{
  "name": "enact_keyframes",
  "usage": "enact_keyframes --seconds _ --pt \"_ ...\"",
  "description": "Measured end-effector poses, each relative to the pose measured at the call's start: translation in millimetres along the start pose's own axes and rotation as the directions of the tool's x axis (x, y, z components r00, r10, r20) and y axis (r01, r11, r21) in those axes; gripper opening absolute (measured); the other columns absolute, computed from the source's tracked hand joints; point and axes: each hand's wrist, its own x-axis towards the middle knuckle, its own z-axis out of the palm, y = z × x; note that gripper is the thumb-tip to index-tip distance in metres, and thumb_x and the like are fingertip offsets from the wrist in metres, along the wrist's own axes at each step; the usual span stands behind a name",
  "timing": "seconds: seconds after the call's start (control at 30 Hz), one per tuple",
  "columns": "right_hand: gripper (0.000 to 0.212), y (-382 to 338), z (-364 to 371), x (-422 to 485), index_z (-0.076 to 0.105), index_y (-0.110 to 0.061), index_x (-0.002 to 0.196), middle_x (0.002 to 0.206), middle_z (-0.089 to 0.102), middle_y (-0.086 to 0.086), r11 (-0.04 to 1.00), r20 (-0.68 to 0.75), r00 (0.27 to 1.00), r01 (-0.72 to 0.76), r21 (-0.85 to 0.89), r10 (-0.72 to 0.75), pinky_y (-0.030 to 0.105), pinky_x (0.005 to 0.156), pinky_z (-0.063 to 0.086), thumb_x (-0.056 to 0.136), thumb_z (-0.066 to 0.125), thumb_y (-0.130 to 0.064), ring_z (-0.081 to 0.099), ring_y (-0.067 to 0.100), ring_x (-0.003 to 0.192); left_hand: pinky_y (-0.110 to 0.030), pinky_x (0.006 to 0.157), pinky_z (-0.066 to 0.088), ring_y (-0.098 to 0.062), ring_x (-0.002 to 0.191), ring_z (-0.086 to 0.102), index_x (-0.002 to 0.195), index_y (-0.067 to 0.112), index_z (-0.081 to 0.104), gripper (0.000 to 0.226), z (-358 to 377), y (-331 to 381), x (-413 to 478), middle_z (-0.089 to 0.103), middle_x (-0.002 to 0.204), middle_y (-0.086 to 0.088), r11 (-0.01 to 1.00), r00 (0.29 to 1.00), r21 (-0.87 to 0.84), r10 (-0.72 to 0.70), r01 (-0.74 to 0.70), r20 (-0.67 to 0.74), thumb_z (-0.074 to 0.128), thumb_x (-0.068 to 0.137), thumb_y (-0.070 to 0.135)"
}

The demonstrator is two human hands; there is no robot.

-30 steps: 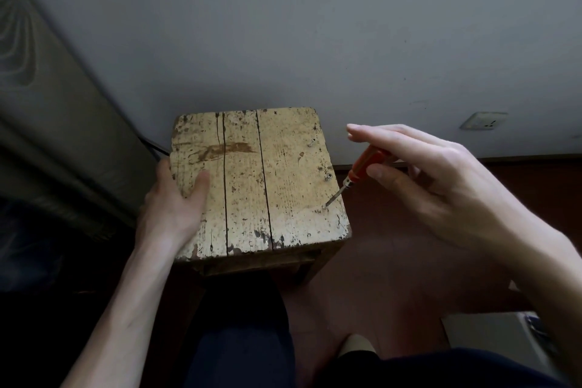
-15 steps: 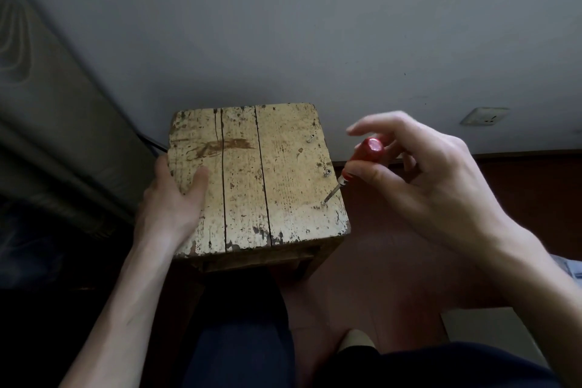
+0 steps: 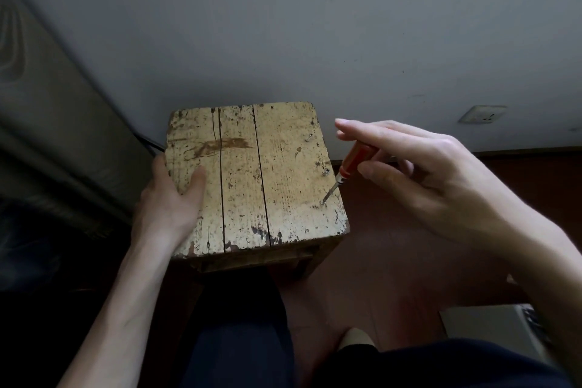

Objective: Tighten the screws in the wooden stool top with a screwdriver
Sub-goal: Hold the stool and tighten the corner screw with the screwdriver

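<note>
A worn wooden stool top [image 3: 277,167] of pale, chipped planks stands in front of me. My left hand [image 3: 170,198] grips its left edge, thumb lying on the top. My right hand [image 3: 419,173] holds a small screwdriver with an orange handle [image 3: 354,161] between thumb and fingers. The shaft slants down to the left and its tip sits on a screw [image 3: 322,202] near the stool's right edge. Two more screws show along that edge, one in the middle [image 3: 327,171] and one farther back [image 3: 309,136].
A grey wall rises behind the stool, with a white socket [image 3: 482,113] at the right. A dark upholstered piece [image 3: 56,142] stands at the left. My dark trouser legs [image 3: 239,340] sit below the stool on a reddish floor, a white object [image 3: 491,327] at lower right.
My right fingers have rolled the screwdriver handle: they curled around it half a second ago and now stretch out again. The tip stays on the same screw. My left hand has not moved.
</note>
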Motion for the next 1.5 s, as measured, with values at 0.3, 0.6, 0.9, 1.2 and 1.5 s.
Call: enact_keyframes --seconds 0.3,0.6,0.9,1.2,1.5 --pt "0.040 -3.7 3.9 1.7 0.064 -0.020 0.138 0.111 0.072 -0.007 0.999 -0.045 0.999 0.002 -0.032 -0.003 0.008 0.080 0.042 0.098 0.066 -0.013 0.070 0.011 0.099 -0.039 0.085 0.049 -0.032 0.111 0.064 0.151 0.031 0.026 0.072 -0.6 -0.8 -0.1 0.061 0.137 -0.002 1.000 1.000 -0.018 0.005 -0.005 0.009 0.043 0.095 0.072" --pt "0.027 -13.7 12.0 3.3 0.073 -0.017 0.108 0.096 0.070 -0.010 0.992 -0.185 0.982 -0.054 -0.110 0.033 0.011 0.072 0.046 0.089 0.078 -0.035 0.070 0.011 0.082 -0.035 0.079 0.044 -0.020 0.092 0.055 0.148 0.031 0.029 0.067 -0.5 -0.6 -0.8 0.062 0.130 0.001 0.999 1.000 -0.019 0.026 -0.026 0.001 0.043 0.095 0.071" --pt "0.036 -16.2 13.4 5.0 0.069 -0.024 0.126 0.097 0.067 -0.009 0.984 -0.191 0.981 -0.072 -0.160 0.041 0.008 0.074 0.040 0.093 0.072 -0.036 0.063 0.002 0.079 -0.038 0.083 0.047 -0.030 0.106 0.063 0.151 0.028 0.026 0.070 -1.2 2.0 -2.4 0.061 0.136 -0.003 1.000 1.000 -0.012 0.026 -0.026 0.005 0.043 0.096 0.069" --pt "0.041 -11.5 -0.2 1.8 0.061 -0.025 0.141 0.117 0.069 -0.011 1.000 0.055 0.998 -0.011 -0.025 0.012 0.012 0.076 0.043 0.100 0.061 -0.020 0.068 0.015 0.095 -0.039 0.086 0.046 -0.036 0.115 0.062 0.151 0.029 0.027 0.071 -1.0 -0.1 -1.2 0.060 0.138 -0.005 1.000 1.000 -0.005 0.012 -0.012 0.002 0.043 0.096 0.069" --pt "0.025 -11.3 7.6 2.9 0.070 -0.022 0.122 0.106 0.072 -0.011 0.997 -0.060 0.998 -0.030 -0.073 0.025 0.017 0.077 0.050 0.097 0.070 -0.020 0.070 0.009 0.095 -0.043 0.090 0.048 -0.037 0.117 0.061 0.153 0.029 0.025 0.074 -1.1 0.7 -1.0 0.059 0.140 -0.006 1.000 1.000 0.005 0.007 -0.007 0.009 0.042 0.095 0.071"
